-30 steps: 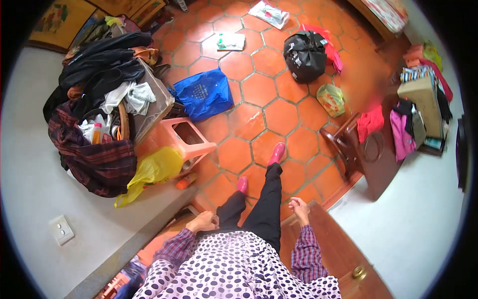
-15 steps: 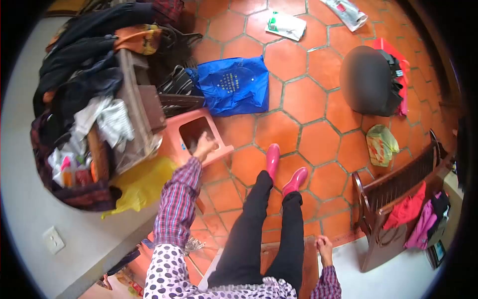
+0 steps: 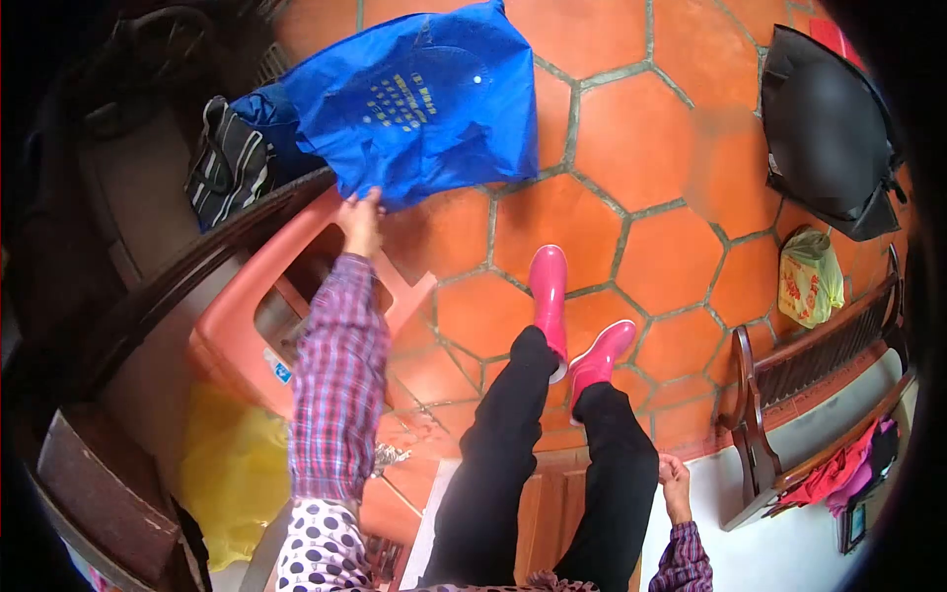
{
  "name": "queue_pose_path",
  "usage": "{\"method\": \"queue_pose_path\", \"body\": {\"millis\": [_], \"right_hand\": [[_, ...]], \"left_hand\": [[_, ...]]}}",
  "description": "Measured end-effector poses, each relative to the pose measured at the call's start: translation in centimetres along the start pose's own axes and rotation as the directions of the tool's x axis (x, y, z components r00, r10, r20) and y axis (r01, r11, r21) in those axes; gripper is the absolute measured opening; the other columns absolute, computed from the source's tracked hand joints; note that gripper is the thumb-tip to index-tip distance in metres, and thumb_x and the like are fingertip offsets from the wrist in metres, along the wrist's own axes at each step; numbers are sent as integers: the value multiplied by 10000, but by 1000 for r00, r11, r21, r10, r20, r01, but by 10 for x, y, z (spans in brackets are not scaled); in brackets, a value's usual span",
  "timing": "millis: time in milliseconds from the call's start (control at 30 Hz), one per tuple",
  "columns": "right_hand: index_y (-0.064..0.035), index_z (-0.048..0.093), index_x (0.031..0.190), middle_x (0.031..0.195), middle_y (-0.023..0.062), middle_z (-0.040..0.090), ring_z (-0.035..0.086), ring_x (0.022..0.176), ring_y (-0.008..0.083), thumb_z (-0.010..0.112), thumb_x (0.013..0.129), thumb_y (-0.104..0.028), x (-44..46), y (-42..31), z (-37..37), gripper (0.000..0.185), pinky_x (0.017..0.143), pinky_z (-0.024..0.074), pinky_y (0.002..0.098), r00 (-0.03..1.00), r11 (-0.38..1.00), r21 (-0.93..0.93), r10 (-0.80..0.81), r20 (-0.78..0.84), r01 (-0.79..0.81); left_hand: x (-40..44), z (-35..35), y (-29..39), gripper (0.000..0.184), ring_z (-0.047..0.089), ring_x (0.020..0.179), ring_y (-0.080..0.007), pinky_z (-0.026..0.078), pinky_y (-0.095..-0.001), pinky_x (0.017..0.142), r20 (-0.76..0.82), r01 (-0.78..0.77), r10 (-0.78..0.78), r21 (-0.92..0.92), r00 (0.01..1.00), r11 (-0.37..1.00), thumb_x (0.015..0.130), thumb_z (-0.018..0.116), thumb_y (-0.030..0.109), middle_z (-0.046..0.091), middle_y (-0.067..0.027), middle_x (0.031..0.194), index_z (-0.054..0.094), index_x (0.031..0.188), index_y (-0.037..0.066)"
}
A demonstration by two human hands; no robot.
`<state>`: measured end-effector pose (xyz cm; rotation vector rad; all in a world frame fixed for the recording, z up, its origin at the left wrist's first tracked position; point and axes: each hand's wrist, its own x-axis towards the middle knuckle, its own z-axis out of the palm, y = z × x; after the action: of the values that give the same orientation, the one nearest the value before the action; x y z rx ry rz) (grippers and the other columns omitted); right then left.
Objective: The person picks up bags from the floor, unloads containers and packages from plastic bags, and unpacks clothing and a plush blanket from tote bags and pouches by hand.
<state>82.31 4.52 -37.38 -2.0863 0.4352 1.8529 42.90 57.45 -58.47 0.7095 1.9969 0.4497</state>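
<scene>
My left hand (image 3: 362,225), in a plaid sleeve, reaches over a pink plastic stool (image 3: 247,306). Its fingers close on the near edge of a blue bag (image 3: 434,109) with yellow print, which lies on the tiles. A dark striped bag (image 3: 227,163) sits just left of the blue one. Low on the right, my right hand (image 3: 675,488) hangs beside my knee with fingers curled, and nothing shows in it. My pink rubber boots (image 3: 548,296) stand on the floor to the right of the stool.
A dark wooden bench (image 3: 755,395) with red and purple clothes (image 3: 838,469) stands at the right. Near it are a printed plastic bag (image 3: 809,276) and a black object (image 3: 838,212), partly blurred. Yellow plastic (image 3: 232,474) hangs at the lower left.
My left hand has moved from above the stool's opening to the blue bag's edge. The view has come closer to the bag and stool. My right hand stays low beside my leg.
</scene>
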Motion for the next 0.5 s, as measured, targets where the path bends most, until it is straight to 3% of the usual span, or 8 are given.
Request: {"method": "queue_pose_path", "body": {"millis": [33,67,100,167,200,233,333,500], "right_hand": [[-21,580,990,821,4,590,557,711,90,489,910,-148,-1,-2,-3,176,691,469,238,1000,1000,-1,12,7,-12],[-27,583,1005,828,8,598,563,716,88,503,910,-162,-5,-3,-7,183,689,473,236,1000,999,-38,4,29,-3],[-27,581,1010,830,9,594,573,724,96,527,903,-191,-11,-6,-9,203,686,489,248,999,998,-55,-6,35,8],[-25,578,1024,837,13,588,579,717,107,552,895,-203,-26,-22,-12,222,668,507,258,998,996,-87,-29,55,33],[-19,576,1028,838,20,588,579,721,108,553,895,-199,-35,-39,-8,225,668,507,256,999,995,-99,-19,47,23],[-16,575,1030,836,21,587,581,730,111,553,894,-188,-40,-45,-12,221,671,508,255,998,994,-99,-34,53,39],[9,562,1046,832,39,583,586,748,122,537,894,-140,-53,-87,-13,215,708,511,265,995,987,-128,-87,45,92],[19,558,1053,865,70,608,594,771,128,531,895,-145,-50,-137,-13,230,738,505,268,971,963,-130,-229,68,236]], "left_hand": [[-39,24,11,73,490,636,-79,398,-238,552,28,-336,335,67,942,939,792,653,75,549,29,707,588,821,63],[-75,38,23,123,485,697,-99,415,-281,624,96,-558,550,171,830,812,796,623,90,585,-32,742,595,847,-18],[-117,55,43,125,518,677,-142,418,-304,619,64,-583,585,222,809,782,788,625,85,584,-78,729,575,814,-26],[-181,81,78,94,532,646,-298,424,-361,612,52,-772,792,269,609,576,738,641,36,537,-148,697,560,737,-11],[-203,88,87,80,511,658,-316,409,-393,601,94,-807,829,313,551,501,728,627,10,509,-143,698,548,729,-1],[-224,98,96,67,487,687,-330,391,-416,601,110,-839,846,243,522,487,718,601,-16,488,-141,722,540,730,9],[-268,113,108,117,472,679,-285,371,-390,602,237,-885,882,340,407,317,640,609,-23,478,-99,735,537,716,31],[-308,127,130,209,466,677,-219,347,-343,595,326,-908,879,350,349,231,619,624,3,465,-48,736,603,820,52]]}}
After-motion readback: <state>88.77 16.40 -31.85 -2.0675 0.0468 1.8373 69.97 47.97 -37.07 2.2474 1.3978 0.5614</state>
